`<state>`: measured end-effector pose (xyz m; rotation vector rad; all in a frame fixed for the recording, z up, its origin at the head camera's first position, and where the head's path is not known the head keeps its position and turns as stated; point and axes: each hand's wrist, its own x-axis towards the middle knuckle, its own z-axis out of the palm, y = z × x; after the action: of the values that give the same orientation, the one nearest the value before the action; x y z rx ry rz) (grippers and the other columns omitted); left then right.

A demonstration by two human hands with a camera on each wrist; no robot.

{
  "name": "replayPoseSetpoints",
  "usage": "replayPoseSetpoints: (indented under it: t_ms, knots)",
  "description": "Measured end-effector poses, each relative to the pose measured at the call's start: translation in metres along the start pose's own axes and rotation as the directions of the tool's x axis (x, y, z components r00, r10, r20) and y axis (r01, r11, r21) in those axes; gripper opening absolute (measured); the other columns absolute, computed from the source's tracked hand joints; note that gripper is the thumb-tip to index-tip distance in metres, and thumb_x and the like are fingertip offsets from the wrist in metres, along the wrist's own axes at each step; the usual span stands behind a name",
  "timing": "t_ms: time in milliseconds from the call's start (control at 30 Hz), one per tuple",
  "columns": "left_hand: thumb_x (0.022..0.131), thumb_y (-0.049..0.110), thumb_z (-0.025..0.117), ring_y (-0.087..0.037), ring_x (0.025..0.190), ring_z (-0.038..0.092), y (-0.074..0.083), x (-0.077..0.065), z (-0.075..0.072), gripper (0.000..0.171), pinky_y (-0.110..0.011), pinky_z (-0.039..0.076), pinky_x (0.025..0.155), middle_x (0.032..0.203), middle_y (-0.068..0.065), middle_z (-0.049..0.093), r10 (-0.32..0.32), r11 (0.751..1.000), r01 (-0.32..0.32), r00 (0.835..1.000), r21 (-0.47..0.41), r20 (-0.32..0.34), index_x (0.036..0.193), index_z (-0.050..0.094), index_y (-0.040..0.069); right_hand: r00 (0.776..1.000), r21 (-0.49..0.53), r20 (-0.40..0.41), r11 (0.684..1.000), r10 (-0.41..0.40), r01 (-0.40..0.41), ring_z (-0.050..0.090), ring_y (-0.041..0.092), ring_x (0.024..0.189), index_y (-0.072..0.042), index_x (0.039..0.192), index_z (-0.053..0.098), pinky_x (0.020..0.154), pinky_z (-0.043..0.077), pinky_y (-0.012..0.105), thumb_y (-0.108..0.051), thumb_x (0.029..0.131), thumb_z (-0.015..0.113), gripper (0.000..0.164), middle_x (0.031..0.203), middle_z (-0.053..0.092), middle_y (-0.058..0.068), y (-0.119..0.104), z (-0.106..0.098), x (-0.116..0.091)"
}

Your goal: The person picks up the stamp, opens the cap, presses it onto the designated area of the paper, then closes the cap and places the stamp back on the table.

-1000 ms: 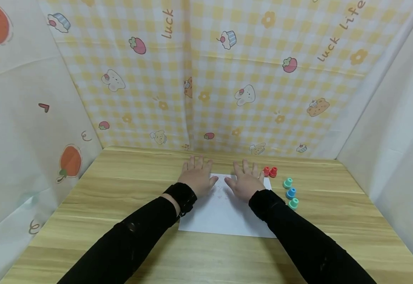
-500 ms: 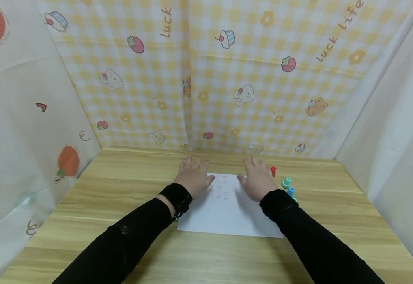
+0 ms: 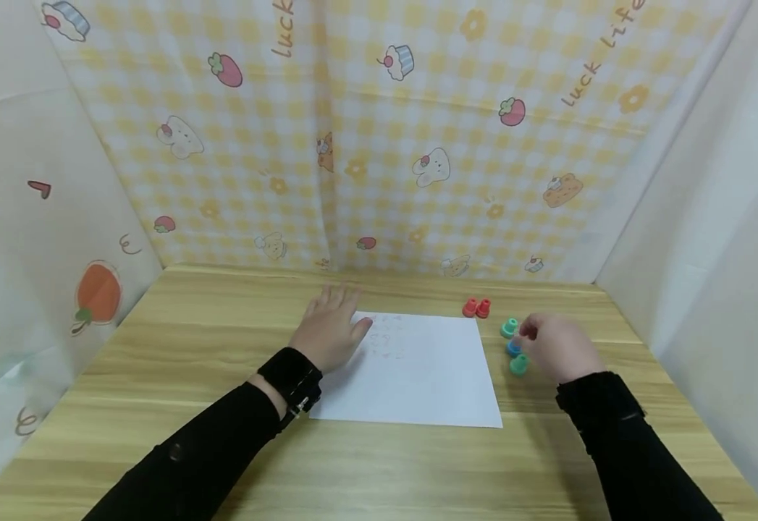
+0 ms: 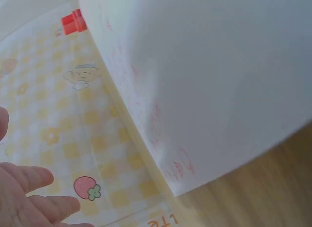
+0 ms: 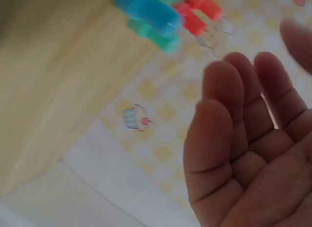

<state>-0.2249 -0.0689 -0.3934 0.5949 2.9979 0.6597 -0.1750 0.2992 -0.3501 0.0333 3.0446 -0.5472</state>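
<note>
White paper rectangle (image 3: 420, 380) was overlapped by wide-spread left hand (image 3: 329, 334); blue plastic peg (image 3: 513, 349) was part-hidden by empty, half-curled right hand (image 3: 559, 347).

Five small knobbed pieces (image 3: 483, 310) stand on the right of one wooden table (image 3: 385, 470): two red pieces (image 3: 470, 307) at the far end, two green pieces (image 3: 518, 364) nearer, and one blue piece (image 3: 513, 349) between the green ones. There is one sheet of white paper (image 3: 424, 380), one left hand (image 3: 326, 329), one right hand (image 3: 559, 347) and two black sleeves (image 3: 183, 449).
</note>
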Motion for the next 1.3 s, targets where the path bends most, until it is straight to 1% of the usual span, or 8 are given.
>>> replayPoseSetpoints:
  t_ms: [233,433,633,800,967,1033,1133,1300]
  knots:
    - [0.113,0.045,0.04,-0.05,0.159,0.02,0.003,-0.008,0.002,0.066,-0.063,0.017,0.13,0.17,-0.023,0.03,0.023,0.997,-0.028,0.997,-0.076,-0.071,0.164,0.032,0.003,0.995,-0.019,0.064,0.997,0.08,-0.079,0.062,0.026,0.079,0.003,0.111,0.071,0.065,0.051,0.036,-0.033,0.096,0.075,0.039,0.102,0.074,0.018,0.014,0.017,-0.003]
    - [0.113,0.043,0.041,-0.042,0.158,0.03,0.005,-0.01,0.007,0.062,-0.062,0.022,0.129,0.168,-0.017,0.039,-0.001,0.986,-0.017,0.994,-0.166,-0.107,0.162,0.036,0.005,0.996,-0.05,0.062,0.997,0.068,-0.065,0.058,0.022,0.073,0.0,0.1,0.073,0.06,0.046,0.031,-0.029,0.093,0.078,0.03,0.09,0.071,0.01,0.015,0.026,-0.002]
    - [0.113,0.043,0.04,-0.035,0.156,0.037,0.008,-0.013,0.009,0.062,-0.06,0.023,0.129,0.165,-0.018,0.043,-0.01,0.968,-0.021,0.992,-0.25,-0.123,0.161,0.038,0.003,0.996,-0.059,0.062,0.997,0.058,-0.054,0.055,0.021,0.069,-0.002,0.09,0.071,0.059,0.043,0.03,-0.021,0.096,0.075,0.02,0.079,0.064,0.006,0.013,0.028,0.0]
    - [0.113,0.043,0.041,-0.035,0.153,0.043,0.013,-0.014,0.012,0.06,-0.057,0.028,0.129,0.163,-0.016,0.046,-0.026,0.952,-0.012,0.993,-0.307,-0.118,0.16,0.041,0.005,0.999,0.044,0.042,0.999,0.014,-0.016,0.055,0.02,0.071,-0.003,0.095,0.069,0.061,0.044,0.03,-0.023,0.099,0.069,0.02,0.083,0.064,0.005,-0.004,0.017,0.0]
    - [0.113,0.043,0.043,-0.032,0.149,0.049,0.02,-0.017,0.012,0.058,-0.054,0.037,0.125,0.162,-0.012,0.049,-0.037,0.933,-0.008,0.992,-0.359,-0.118,0.16,0.043,0.01,0.998,0.181,-0.005,0.982,-0.061,0.061,0.051,0.018,0.068,-0.007,0.098,0.068,0.061,0.041,0.03,-0.027,0.1,0.07,0.021,0.08,0.063,0.003,-0.043,0.012,0.006]
    - [0.113,0.042,0.046,-0.031,0.148,0.051,0.023,-0.017,0.014,0.056,-0.053,0.041,0.122,0.161,-0.011,0.051,-0.029,0.92,-0.019,0.993,-0.391,-0.117,0.159,0.044,0.01,0.996,0.262,-0.023,0.961,-0.081,0.084,0.054,0.017,0.069,-0.008,0.099,0.068,0.063,0.042,0.029,-0.027,0.1,0.071,0.019,0.081,0.066,0.004,-0.058,0.015,0.009]
    - [0.112,0.042,0.049,-0.029,0.145,0.054,0.028,-0.018,0.017,0.055,-0.051,0.046,0.118,0.158,-0.009,0.055,-0.013,0.89,-0.035,0.995,-0.455,-0.101,0.158,0.046,0.012,0.994,0.424,-0.034,0.899,-0.105,0.109,0.066,0.017,0.078,-0.006,0.103,0.07,0.071,0.052,0.031,-0.025,0.1,0.071,0.02,0.091,0.076,0.008,-0.078,0.023,0.014]
    - [0.111,0.038,0.054,-0.027,0.136,0.063,0.033,-0.017,0.022,0.054,-0.045,0.054,0.11,0.152,-0.01,0.06,0.003,0.805,-0.044,0.998,-0.591,-0.069,0.157,0.047,0.011,0.99,0.673,-0.005,0.732,-0.143,0.109,0.076,0.019,0.087,0.003,0.109,0.067,0.083,0.065,0.037,-0.016,0.101,0.069,0.021,0.1,0.079,0.015,-0.102,0.042,0.019]
